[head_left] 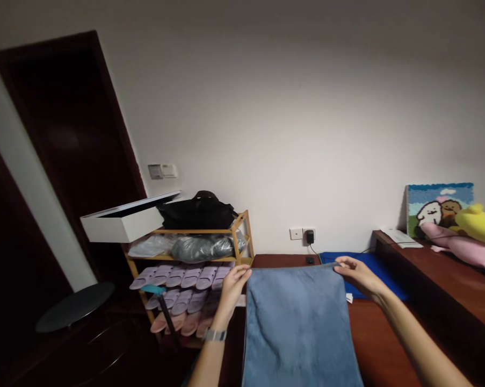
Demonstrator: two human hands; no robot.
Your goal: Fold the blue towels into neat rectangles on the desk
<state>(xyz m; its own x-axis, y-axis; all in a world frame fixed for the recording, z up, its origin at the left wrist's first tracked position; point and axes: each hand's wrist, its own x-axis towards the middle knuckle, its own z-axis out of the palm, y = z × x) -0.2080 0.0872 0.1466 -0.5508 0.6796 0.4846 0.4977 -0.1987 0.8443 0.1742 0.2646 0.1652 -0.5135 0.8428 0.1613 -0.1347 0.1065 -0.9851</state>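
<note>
A blue-grey rectangular cloth hangs down between my two hands, its top edge stretched nearly straight and its lower end cut off by the frame. My left hand, with a watch on the wrist, pinches the top left corner. At the top right corner, my right hand has thumb and fingers closed on the same edge. A small white tag sticks out by the cloth's right side. Soft creases run down the cloth. Behind it, part of a reddish-brown wooden surface is hidden.
Left stands a wooden rack with several slippers, a black bag and an open white box. A round dark stool is nearby. Beyond the cloth lie a blue mat and a plugged-in charger. Plush toys rest right.
</note>
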